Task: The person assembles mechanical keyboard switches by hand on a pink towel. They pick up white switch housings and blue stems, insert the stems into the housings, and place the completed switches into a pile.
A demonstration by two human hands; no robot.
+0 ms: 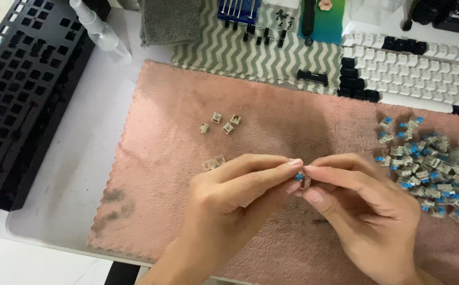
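Observation:
My left hand (235,192) and my right hand (359,203) meet fingertip to fingertip over a pink towel (166,174). Pinched between them is one small keyboard switch (302,179), grey with a blue stem; both hands grip it. Most of the switch is hidden by my fingers. Just left of my left hand lie two pale switch parts (213,163) on the towel. A little farther up sit several loose pale switch pieces (221,122).
A heap of blue-stemmed switches (433,169) covers the towel's right side. Rows of white and black keycaps (414,71) lie behind it. A black keyboard plate (21,89) stands at left, with a clear spray bottle (102,31), a grey cloth (169,21) and a zigzag mat (250,53).

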